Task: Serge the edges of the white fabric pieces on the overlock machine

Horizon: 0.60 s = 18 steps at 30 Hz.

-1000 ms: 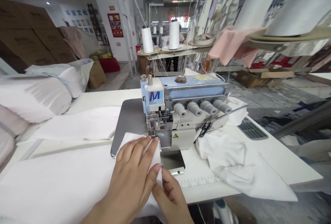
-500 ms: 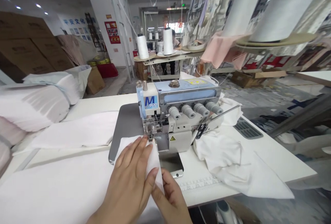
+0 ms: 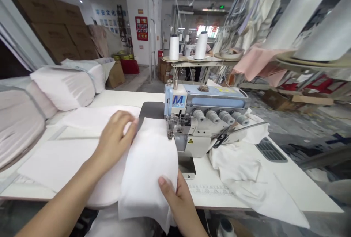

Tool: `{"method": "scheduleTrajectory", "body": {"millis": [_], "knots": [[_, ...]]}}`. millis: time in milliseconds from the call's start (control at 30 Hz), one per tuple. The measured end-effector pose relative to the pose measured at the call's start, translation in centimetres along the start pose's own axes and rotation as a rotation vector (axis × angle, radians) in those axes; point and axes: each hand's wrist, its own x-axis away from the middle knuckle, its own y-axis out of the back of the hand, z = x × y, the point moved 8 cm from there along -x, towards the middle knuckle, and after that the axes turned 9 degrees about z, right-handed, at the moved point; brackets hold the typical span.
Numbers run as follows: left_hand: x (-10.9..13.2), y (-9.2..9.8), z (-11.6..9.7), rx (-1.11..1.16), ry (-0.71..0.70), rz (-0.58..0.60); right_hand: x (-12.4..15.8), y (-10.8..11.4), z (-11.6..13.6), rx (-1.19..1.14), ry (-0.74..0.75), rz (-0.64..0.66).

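Overlock machine (image 3: pixel 207 114) just beside the white fabric (image 3: pixel 148 171), bundled cloth (image 3: pixel 64 87) farther left.

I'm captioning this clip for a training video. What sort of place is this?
Probably a garment sewing workshop: a pale-blue M900 overlock machine, tall white thread cones, and bundled stacks of white fabric.

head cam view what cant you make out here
All in the head view:
The needle area of the overlock machine: too small and blurred to show the needle or threading.
The right hand: its fingers are partly hidden by the white fabric.
The large thread cones: cut off by the top edge.
The red wall poster: too small to read.
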Motion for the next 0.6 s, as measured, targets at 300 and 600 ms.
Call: {"method": "scheduleTrajectory", "body": {"millis": [300, 600], "knots": [[11.2, -6.2, 3.0, 1.154, 0.666, 0.462, 0.2, -0.3, -0.2, -0.177, 0.03, 0.01], [14.4, -4.4, 5.6, 0.744, 0.571, 0.447, 7.2, -1.6, -9.3, -0.398, -0.234, -0.05]]}}
